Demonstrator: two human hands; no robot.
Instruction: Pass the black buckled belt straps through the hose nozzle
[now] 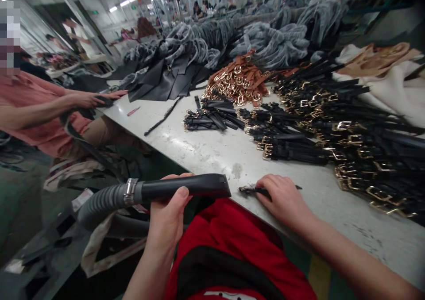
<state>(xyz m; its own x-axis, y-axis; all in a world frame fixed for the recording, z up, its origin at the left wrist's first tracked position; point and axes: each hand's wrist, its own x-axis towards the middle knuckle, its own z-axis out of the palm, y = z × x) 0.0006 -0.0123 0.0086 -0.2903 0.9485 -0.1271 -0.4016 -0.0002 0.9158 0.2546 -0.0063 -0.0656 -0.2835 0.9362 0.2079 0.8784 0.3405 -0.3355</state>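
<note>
From the wearer's head, the single camera is looking forward and down at close range onto the desk (199, 153), with red clothing (229, 236) showing at six o'clock and distant ceiling lights (125, 2) showing at eleven.

Smooth plastic nozzle (206, 185), shiny metal clamp (130, 193), glossy tabletop (177, 147)

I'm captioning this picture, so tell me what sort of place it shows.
Probably a leather-goods workshop: buckled black straps and brown straps lie piled on a table, and another person handles dark material at its edge.
</note>
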